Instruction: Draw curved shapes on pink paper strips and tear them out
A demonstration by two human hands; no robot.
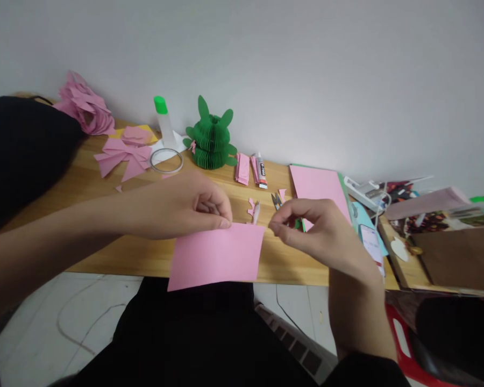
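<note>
A sheet of pink paper (215, 257) hangs over the front edge of the wooden table, slightly curved. My left hand (185, 207) pinches its top edge between thumb and forefinger. Just beyond the sheet's upper right corner is my right hand (314, 231), thumb and forefinger closed together with a small gap to the paper. Whether anything tiny is in that pinch I cannot make out. Behind the hands lie a pale pen-like tool (256, 213), a pink paper scrap (250, 207) and small scissors (276, 201), partly hidden by my right hand.
A green folded-paper figure (212, 142) stands near the wall, beside a green-capped glue bottle (165, 121). Pink paper pieces (123, 156) and a ring (166, 160) lie left. A glue tube (261, 171), pink sheets (320, 185) and a phone (371, 244) are right.
</note>
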